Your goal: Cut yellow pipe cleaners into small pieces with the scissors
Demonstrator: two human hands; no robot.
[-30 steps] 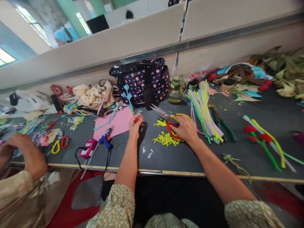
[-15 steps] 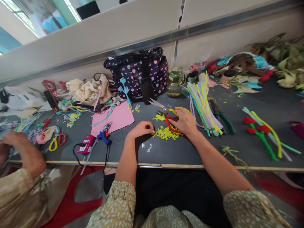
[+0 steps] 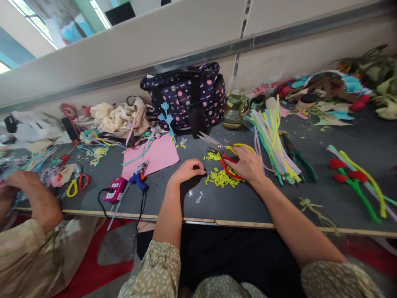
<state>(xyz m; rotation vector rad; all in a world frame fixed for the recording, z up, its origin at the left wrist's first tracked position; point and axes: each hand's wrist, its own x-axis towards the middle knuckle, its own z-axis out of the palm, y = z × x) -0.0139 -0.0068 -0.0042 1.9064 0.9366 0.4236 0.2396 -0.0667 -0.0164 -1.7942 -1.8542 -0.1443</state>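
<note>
My right hand (image 3: pixel 249 164) grips a pair of scissors (image 3: pixel 214 142) by the red and yellow handles. Its blades are parted a little and point up and left over the table. My left hand (image 3: pixel 188 170) rests left of a pile of short yellow-green pipe cleaner pieces (image 3: pixel 221 178), thumb and forefinger pinched together. Whatever the pinch holds, if anything, is too small to make out. A smaller heap of the same pieces (image 3: pixel 213 156) lies under the blades. To the right, a bundle of long pastel pipe cleaners (image 3: pixel 273 145) lies on the table.
A pink sheet (image 3: pixel 151 159), a blue glue gun (image 3: pixel 138 178) and a magenta power socket (image 3: pixel 114 190) lie to the left. Behind stand a dotted bag (image 3: pixel 186 95), a phone (image 3: pixel 196 120) and a jug (image 3: pixel 235 109). Pliers (image 3: pixel 299 159) and red pipe-cleaner flowers (image 3: pixel 353 178) lie right. A co-worker's arm (image 3: pixel 40 194) is far left.
The whole view has shifted slightly, so things sit a little further right and lower. Both hands keep nearly the same pose, with the scissors still in my right hand.
</note>
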